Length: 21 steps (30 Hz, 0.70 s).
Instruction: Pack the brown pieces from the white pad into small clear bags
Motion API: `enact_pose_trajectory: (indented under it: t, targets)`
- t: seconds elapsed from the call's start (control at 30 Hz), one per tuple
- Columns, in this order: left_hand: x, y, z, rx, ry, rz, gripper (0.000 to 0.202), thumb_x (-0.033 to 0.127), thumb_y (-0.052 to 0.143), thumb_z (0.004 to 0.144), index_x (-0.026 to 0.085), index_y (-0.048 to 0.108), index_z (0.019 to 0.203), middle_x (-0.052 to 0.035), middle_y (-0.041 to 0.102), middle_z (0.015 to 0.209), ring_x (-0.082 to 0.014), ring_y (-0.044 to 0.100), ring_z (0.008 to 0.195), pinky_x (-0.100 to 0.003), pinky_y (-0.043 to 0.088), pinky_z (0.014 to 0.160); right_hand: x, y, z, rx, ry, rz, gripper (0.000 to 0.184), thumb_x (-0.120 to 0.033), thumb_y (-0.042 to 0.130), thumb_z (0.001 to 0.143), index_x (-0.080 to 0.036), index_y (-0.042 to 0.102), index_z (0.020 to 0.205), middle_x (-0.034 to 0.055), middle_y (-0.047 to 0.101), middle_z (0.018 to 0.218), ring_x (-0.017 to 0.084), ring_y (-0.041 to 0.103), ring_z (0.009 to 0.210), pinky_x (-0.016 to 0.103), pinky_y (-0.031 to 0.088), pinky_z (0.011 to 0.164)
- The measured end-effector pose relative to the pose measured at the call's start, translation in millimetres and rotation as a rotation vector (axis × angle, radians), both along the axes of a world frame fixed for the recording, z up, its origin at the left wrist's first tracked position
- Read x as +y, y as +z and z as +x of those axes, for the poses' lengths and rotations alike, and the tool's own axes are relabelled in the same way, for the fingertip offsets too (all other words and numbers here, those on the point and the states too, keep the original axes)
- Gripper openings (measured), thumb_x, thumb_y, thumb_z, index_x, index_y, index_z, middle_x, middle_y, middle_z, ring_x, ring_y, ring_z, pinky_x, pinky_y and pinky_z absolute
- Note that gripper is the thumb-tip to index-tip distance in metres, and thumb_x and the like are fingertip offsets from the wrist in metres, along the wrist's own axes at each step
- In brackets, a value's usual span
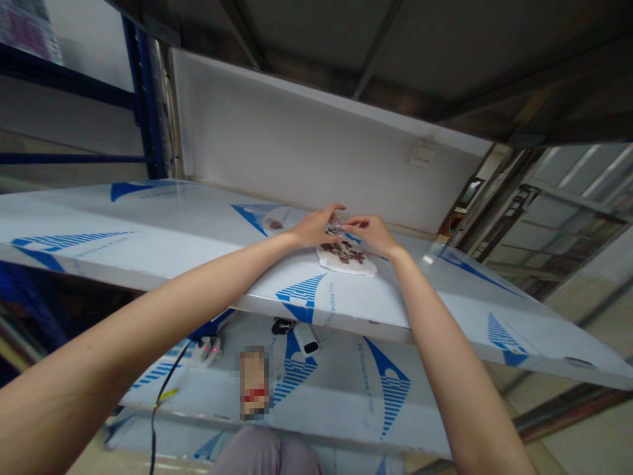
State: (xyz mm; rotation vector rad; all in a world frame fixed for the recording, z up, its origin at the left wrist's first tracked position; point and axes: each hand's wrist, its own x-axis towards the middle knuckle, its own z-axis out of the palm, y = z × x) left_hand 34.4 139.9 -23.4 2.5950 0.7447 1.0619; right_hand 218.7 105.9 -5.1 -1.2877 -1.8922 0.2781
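My left hand [316, 227] and my right hand [370, 234] reach forward over the table and nearly meet, their fingertips close together above a small cluster of brown pieces [335, 229]. Whether either hand grips a piece is hidden by the fingers. Just below them lies a white paper sheet [353, 266] with several dark brown pieces [343, 252] heaped on it. To the left of my left hand, a small white paper [273, 223] carries a little brown material.
The table is covered in blue-printed white protective film [148, 218], with a white wall [297, 138] behind it. A lower shelf [341, 389] holds a white power strip [205, 351], a white device [306, 340] and a pixelated package [254, 382]. A blue rack [146, 99] stands at left.
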Motion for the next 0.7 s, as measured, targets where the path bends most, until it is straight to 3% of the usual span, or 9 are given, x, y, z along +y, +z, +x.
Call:
enact_pose_trajectory:
  t: [0.13,0.23,0.4,0.53,0.7]
  targets:
    - [0,-0.4,0,-0.004,0.022,0.023,0.067,0.029,0.067,0.074,0.016,0.038,0.133,-0.0161,0.055,0.13,-0.0273,0.055,0.115,-0.039,0.041,0.096,-5,1.8,-8,0.005,0.012,0.083,0.021,-0.036,0.062,0.081,-0.019,0.074,0.078,0.0059,0.073,0.088,0.019,0.063,0.084,0.034,0.045,0.081]
    - [-1,-0.3,1,-0.034,0.025,0.029,0.065,0.027,0.068,0.073,0.017,0.041,0.131,-0.014,0.058,0.125,-0.0267,0.056,0.114,-0.039,0.041,0.096,-8,4.4,-12,-0.042,0.042,0.127,0.012,-0.033,0.069,0.074,-0.021,0.073,0.075,0.0049,0.071,0.089,0.02,0.062,0.087,0.035,0.043,0.085]
    - [-2,5.0,1,-0.13,-0.02,-0.112,0.073,0.033,0.073,0.07,0.01,0.044,0.133,-0.0152,0.06,0.123,-0.027,0.055,0.115,-0.036,0.041,0.099,-6,5.2,-8,-0.071,-0.02,0.187,0.007,-0.028,0.07,0.073,-0.021,0.072,0.073,0.0054,0.069,0.087,0.021,0.06,0.087,0.036,0.043,0.085]
    - [4,12.5,-1,-0.368,-0.039,-0.263,0.044,0.03,0.059,0.083,0.01,0.057,0.122,-0.0131,0.067,0.113,-0.0231,0.06,0.11,-0.035,0.043,0.097,-5,6.7,-4,-0.079,-0.057,0.278,0.01,-0.031,0.068,0.076,-0.022,0.07,0.074,0.006,0.067,0.09,0.023,0.058,0.093,0.038,0.042,0.088]
    - [5,18.0,-5,-0.524,0.032,-0.334,0.016,0.018,0.067,0.075,0.012,0.071,0.089,-0.0098,0.074,0.092,-0.0211,0.066,0.094,-0.034,0.048,0.09,-5,7.0,-5,-0.037,-0.026,0.318,0.009,-0.029,0.067,0.076,-0.021,0.067,0.073,0.0053,0.065,0.089,0.021,0.058,0.093,0.036,0.042,0.089]
